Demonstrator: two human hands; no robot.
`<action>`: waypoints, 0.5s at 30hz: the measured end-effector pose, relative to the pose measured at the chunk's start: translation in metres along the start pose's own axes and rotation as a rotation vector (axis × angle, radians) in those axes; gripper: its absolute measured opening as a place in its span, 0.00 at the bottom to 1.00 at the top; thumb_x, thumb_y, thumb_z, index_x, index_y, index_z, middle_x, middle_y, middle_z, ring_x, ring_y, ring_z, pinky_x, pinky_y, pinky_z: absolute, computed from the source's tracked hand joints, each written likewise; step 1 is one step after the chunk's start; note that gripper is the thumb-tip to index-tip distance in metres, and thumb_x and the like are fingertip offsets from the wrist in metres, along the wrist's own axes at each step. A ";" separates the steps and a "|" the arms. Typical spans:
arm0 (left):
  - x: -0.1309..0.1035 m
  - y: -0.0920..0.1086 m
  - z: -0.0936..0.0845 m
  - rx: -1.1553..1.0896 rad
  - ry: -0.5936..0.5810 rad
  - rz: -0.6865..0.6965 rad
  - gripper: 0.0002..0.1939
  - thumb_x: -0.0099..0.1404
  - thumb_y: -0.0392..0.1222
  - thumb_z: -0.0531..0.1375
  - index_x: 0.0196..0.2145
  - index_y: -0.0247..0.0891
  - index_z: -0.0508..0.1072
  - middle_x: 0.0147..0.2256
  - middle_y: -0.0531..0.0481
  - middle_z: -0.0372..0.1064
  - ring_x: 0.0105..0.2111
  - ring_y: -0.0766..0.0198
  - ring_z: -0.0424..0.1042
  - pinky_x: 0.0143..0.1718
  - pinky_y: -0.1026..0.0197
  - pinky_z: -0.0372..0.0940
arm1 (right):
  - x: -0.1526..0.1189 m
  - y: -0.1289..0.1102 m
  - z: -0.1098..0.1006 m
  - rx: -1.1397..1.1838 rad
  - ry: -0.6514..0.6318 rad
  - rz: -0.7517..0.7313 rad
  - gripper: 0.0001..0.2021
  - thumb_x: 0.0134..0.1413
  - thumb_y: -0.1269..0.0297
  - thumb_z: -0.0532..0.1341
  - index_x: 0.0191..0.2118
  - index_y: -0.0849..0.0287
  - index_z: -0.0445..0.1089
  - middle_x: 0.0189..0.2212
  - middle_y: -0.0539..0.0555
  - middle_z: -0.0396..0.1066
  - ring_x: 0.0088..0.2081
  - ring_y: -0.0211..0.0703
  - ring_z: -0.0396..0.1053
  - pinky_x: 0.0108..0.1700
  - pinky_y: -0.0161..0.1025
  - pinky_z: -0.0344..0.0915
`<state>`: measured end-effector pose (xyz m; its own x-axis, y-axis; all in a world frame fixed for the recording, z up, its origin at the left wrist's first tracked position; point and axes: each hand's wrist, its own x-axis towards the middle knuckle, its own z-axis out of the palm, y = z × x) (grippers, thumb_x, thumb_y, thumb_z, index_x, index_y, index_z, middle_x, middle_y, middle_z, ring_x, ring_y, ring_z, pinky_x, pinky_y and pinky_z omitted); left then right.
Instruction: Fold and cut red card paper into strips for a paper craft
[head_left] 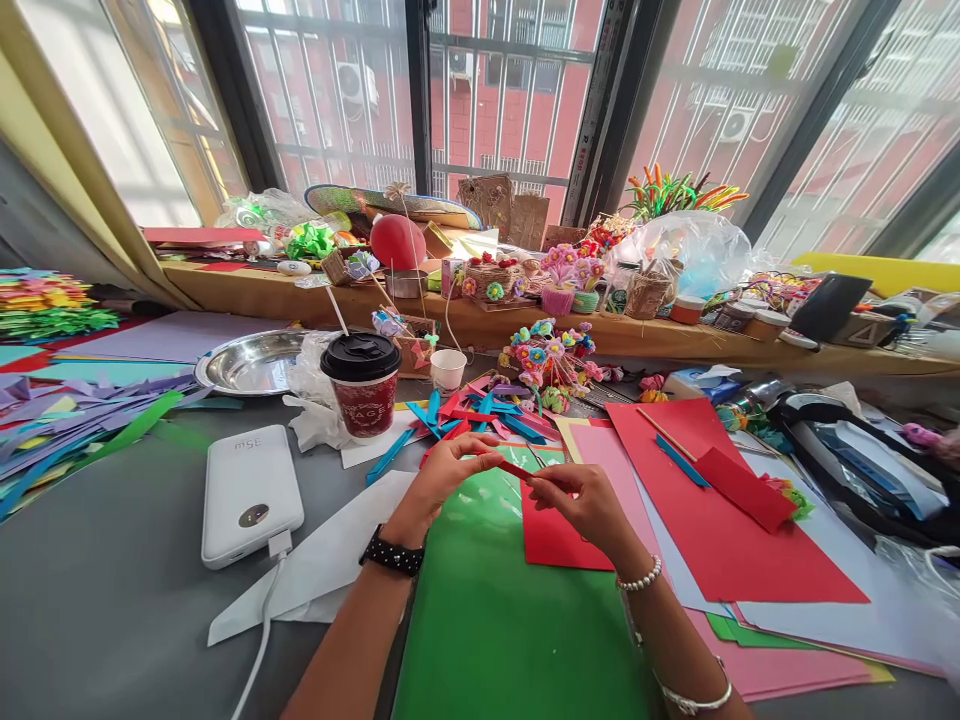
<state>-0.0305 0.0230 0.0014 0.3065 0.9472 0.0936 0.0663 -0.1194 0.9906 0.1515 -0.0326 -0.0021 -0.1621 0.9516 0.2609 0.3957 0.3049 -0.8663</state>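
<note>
Between my two hands is a narrow folded strip of red paper (pixel 514 469), held above a green folder (pixel 517 620). My left hand (pixel 448 480) pinches its left end, with the fingertips closed over it. At the other end, my right hand (pixel 581 500) grips the strip between thumb and fingers. A red paper sheet (pixel 559 540) lies under my right hand on the folder. Just beyond my hands is a loose pile of folded blue and red paper strips (pixel 487 410). Something thin and metallic shows behind the strip, partly hidden by my right hand.
A lidded paper coffee cup (pixel 364 390), a white power bank (pixel 251 495) with a cable and a metal dish (pixel 251 362) stand to the left. At right lie large red paper (pixel 750 520) and pastel sheets. Paper flowers (pixel 551 360) sit before the cluttered windowsill.
</note>
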 end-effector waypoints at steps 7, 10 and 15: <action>-0.001 0.008 -0.012 0.200 0.055 0.166 0.05 0.42 0.42 0.64 0.17 0.39 0.73 0.33 0.48 0.66 0.38 0.58 0.64 0.42 0.58 0.56 | 0.001 0.001 -0.001 -0.072 0.004 -0.032 0.11 0.48 0.60 0.55 0.26 0.58 0.71 0.22 0.52 0.71 0.24 0.41 0.69 0.27 0.35 0.66; -0.004 0.013 -0.014 0.227 0.166 0.245 0.05 0.44 0.43 0.63 0.18 0.39 0.73 0.33 0.49 0.66 0.38 0.59 0.64 0.42 0.59 0.56 | 0.003 0.003 -0.002 -0.087 0.133 0.013 0.13 0.49 0.57 0.54 0.25 0.59 0.71 0.20 0.53 0.70 0.23 0.41 0.69 0.25 0.35 0.65; -0.005 0.012 -0.017 0.342 0.547 0.379 0.08 0.50 0.45 0.59 0.21 0.38 0.72 0.32 0.50 0.65 0.36 0.61 0.65 0.42 0.59 0.57 | 0.002 0.009 -0.008 -0.091 0.374 0.126 0.16 0.49 0.53 0.52 0.26 0.60 0.69 0.18 0.53 0.70 0.21 0.41 0.68 0.22 0.33 0.63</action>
<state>-0.0474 0.0215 0.0144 -0.1428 0.8247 0.5472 0.3687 -0.4687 0.8027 0.1620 -0.0273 -0.0060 0.2262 0.9244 0.3071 0.4722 0.1716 -0.8646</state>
